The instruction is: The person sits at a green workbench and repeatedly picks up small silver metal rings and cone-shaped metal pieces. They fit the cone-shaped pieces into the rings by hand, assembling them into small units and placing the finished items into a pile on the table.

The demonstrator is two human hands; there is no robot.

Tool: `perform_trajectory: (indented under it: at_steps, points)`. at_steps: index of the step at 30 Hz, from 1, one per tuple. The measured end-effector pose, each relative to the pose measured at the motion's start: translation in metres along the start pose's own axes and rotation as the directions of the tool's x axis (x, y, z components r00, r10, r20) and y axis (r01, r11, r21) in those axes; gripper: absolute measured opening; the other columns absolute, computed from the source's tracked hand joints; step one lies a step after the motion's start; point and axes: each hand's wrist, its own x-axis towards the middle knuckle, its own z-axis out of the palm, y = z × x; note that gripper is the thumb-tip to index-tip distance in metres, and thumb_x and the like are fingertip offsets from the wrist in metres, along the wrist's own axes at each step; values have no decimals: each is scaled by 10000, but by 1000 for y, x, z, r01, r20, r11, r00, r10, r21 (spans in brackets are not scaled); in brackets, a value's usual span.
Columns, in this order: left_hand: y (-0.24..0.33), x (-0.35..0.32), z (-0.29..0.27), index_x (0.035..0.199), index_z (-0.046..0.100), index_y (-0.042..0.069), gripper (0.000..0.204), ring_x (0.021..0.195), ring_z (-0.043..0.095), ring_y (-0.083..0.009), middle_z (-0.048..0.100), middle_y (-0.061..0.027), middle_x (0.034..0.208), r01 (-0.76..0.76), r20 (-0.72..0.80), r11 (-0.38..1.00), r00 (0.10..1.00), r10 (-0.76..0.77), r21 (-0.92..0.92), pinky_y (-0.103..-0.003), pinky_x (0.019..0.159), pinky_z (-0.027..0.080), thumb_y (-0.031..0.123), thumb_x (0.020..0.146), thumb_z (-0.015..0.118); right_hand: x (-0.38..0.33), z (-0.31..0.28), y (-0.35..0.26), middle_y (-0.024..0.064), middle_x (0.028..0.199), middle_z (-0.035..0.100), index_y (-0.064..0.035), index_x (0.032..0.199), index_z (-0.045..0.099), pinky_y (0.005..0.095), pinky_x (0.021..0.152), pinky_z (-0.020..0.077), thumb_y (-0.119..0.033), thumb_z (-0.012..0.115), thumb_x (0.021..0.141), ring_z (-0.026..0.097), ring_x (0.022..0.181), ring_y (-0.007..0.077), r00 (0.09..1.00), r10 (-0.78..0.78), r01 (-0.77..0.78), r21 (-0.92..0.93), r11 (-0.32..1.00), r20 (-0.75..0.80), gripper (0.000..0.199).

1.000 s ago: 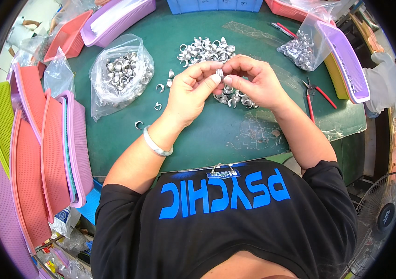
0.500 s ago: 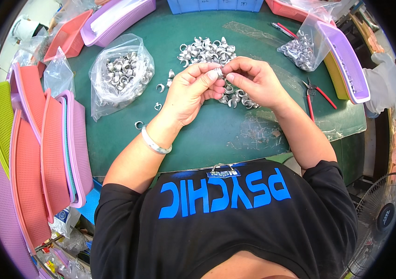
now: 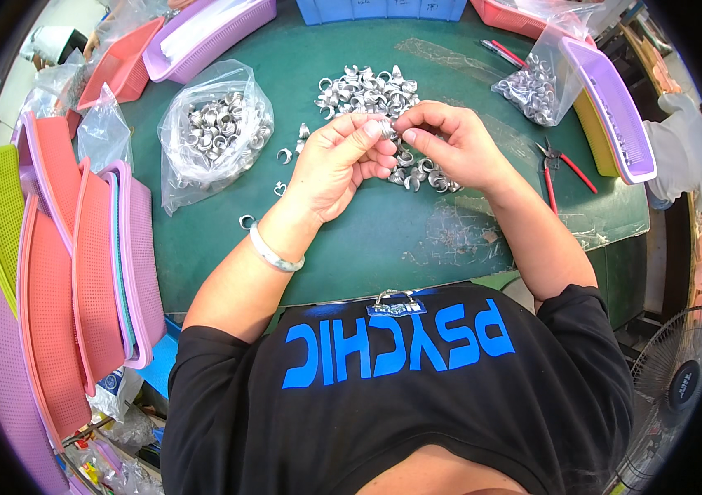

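Observation:
Between my two hands is a silver metal ring [image 3: 388, 129], held over the middle of the green table. My left hand [image 3: 341, 161] pinches it between thumb and fingers. My right hand [image 3: 456, 147] grips its right side with thumb and forefinger. Partly hidden behind the hands lies a heap of silver rings [image 3: 367, 89], which spreads out below the right fingers. A few loose rings [image 3: 285, 155] lie left of my left hand, and one more ring [image 3: 247, 222] sits by the white bangle on my left wrist.
An open clear bag of rings [image 3: 217, 128] stands to the left. At the right are another bag of rings [image 3: 530, 91], red-handled pliers [image 3: 563, 165] and a purple basket [image 3: 610, 111]. Stacked plastic baskets [image 3: 54, 305] line the left edge. A blue crate [image 3: 380, 10] stands at the back.
The ring has turned slightly between my fingertips. Both hands stay in nearly the same place, and the things on the table have not moved.

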Motion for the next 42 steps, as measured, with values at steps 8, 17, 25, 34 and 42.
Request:
perform_trajectory:
  at_steps: [8,17,25,34,42]
  points:
    - [4,3,-6,1005,519,-14,205,820,608,-207,599,-135,931,-18,-21,998,1000,17,-67,-295,713,513,111,850,466,1,-10,5,89,792,603,-13,876,614,279,665,454,-44,580,749,574,729,173,998,-35,52,-333,941,55,135]
    - [4,3,-6,963,546,3,160,650,525,-109,580,-66,818,5,-116,999,993,2,53,-217,547,437,84,844,477,1,-10,5,116,799,588,-27,865,604,373,708,453,-55,596,703,562,807,297,967,-76,198,-526,827,245,164]
    - [3,1,1,909,583,14,115,546,470,-38,566,-14,728,15,-193,976,981,28,216,-160,461,355,79,836,523,4,-10,16,116,814,560,-12,838,577,352,693,446,-12,593,707,546,789,291,970,-179,241,-628,740,161,132]
    - [0,0,3,881,592,29,95,544,445,-23,553,4,715,36,-197,934,980,37,356,-152,454,329,102,834,553,6,-7,18,101,748,555,-13,762,555,329,635,449,-23,582,705,551,708,243,988,-123,152,-602,784,89,64]
    - [-4,-5,15,863,601,8,135,690,501,-39,577,21,755,-26,-129,659,974,185,752,-179,624,409,105,784,651,-1,7,-7,38,780,589,12,822,556,243,662,448,-17,594,751,544,731,99,996,-86,77,-207,975,-34,85]
